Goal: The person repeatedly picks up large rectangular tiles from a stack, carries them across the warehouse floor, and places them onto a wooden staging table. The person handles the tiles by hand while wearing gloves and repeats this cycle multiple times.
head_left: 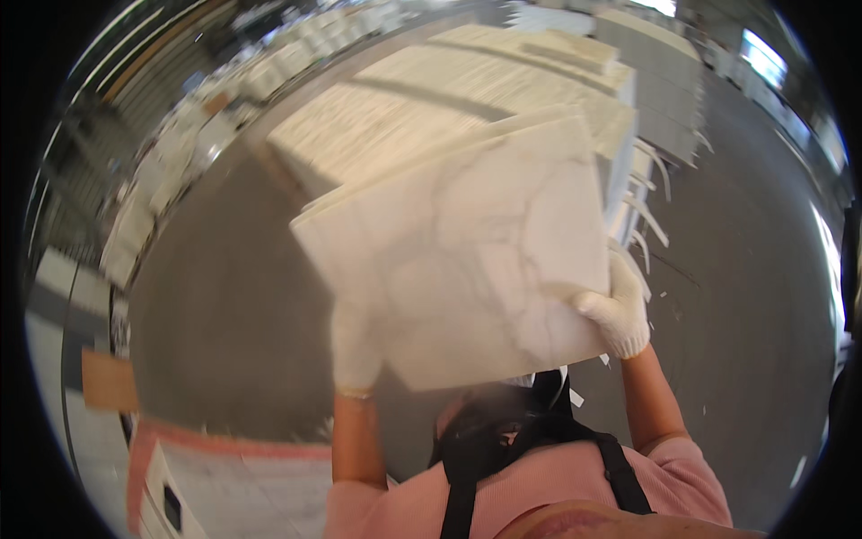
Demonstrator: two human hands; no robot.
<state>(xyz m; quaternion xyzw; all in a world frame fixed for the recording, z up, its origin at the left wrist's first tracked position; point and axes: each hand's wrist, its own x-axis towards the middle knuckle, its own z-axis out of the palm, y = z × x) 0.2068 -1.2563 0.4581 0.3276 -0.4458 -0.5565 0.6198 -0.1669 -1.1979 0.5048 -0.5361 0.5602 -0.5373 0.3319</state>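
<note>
Two gloved hands carry one large white marble-patterned tile (467, 260) flat in the air above the grey floor (233, 296), clear of any support. At the far left, along the edge of the floor, stand rows of pale stacked goods (144, 207), blurred. At the lower left corner a flat white box with a reddish rim (224, 467) lies on the floor. The left hand (355, 346), in a white glove, is pressed against the tile's lower left edge with the fingers hidden under the slab, so its grip is closed around that edge as far as can be seen. The tile is tilted, its grey veins running across the face, and a second sheet edge shows just behind its upper rim. Beyond it, a tall stack of pale tiles (422, 108) stands on the floor, its top ribbed with thin edges. The right hand (620, 310), also in a white glove, clasps the tile's lower right corner, thumb on top and fingers wrapped beneath. White strips (651, 216) lie scattered on the floor just right of the stack.
</note>
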